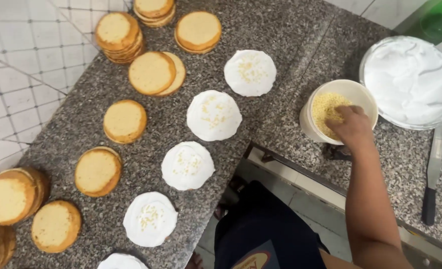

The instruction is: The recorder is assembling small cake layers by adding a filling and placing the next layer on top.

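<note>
Dipping right hand (349, 125) in tub (338, 110) of crumbs (325, 107); fingers bunched, pinch unclear. Best w/ small pinch, spread evenly over iced rounds (214, 115).

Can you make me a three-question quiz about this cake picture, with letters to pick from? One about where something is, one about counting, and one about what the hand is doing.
1. Where is the big bowl of white cream?
A. beside the tub of crumbs
B. on the floor
C. on top of a cake stack

2. How many white-iced cake rounds show whole?
A. one
B. four
C. nine

3. What is the right hand doing?
A. holding the knife
B. resting flat on a cake
C. reaching into the tub of crumbs

Answers:
1 A, the bowl sits on the granite counter right next to the tub.
2 B, four iced rounds lie in a row, plus a sliver of another at the bottom edge.
3 C, the fingers are down in the yellow crumbs, while the knife lies untouched.
</note>
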